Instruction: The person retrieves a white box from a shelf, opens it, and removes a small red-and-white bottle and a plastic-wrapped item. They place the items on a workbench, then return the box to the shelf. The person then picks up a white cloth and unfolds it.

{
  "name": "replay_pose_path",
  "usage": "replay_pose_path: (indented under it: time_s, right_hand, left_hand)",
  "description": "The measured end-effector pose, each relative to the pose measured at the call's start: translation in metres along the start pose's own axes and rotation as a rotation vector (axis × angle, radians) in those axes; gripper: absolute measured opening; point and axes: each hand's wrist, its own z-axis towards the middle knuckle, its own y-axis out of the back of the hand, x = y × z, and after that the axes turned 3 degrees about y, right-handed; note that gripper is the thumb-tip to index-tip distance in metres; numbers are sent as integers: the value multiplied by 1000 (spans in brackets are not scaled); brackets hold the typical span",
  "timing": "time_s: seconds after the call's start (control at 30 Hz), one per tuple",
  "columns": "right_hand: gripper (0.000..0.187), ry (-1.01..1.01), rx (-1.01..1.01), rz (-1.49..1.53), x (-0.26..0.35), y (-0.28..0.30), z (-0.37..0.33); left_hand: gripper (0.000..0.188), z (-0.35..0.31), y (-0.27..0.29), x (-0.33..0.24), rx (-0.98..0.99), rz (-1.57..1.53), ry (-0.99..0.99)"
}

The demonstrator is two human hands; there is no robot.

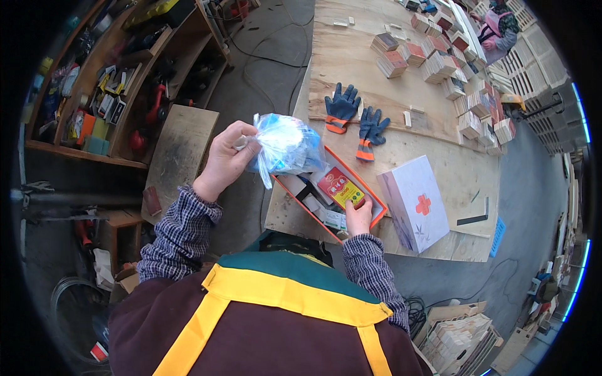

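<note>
Up over the left end of an orange-rimmed box [378, 217], my left hand [227, 155] pinches the gathered neck of a clear plastic bag [290, 145] with blue things inside. My right hand [359, 217] is at the box, thumb and fingers on the lower edge of a red and yellow packet [339, 186]. Small white and dark cartons [334, 219] lie in the box beneath the packet. To the right, a white lid [419, 203] with an orange-red cross rests on the table. Two blue and orange work gloves [342, 106] lie just beyond the box.
Stacks of wooden blocks [439, 66] cover the far right of the plywood table [376, 135]. A black angle square [473, 213] lies near its right edge. Shelves of tools [119, 94] and a wooden bench [182, 138] stand left. Another person [500, 28] is at the far right.
</note>
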Motion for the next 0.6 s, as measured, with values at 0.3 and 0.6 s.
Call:
replay_pose_path:
  time_s: [0.3, 0.6]
  right_hand:
    - [78, -109, -189, 351, -13, -26, 5]
    - [52, 134, -133, 301, 30, 10, -25]
  left_hand:
    - [11, -2, 30, 14, -55, -40, -14]
    - [11, -1, 10, -1, 47, 73, -74]
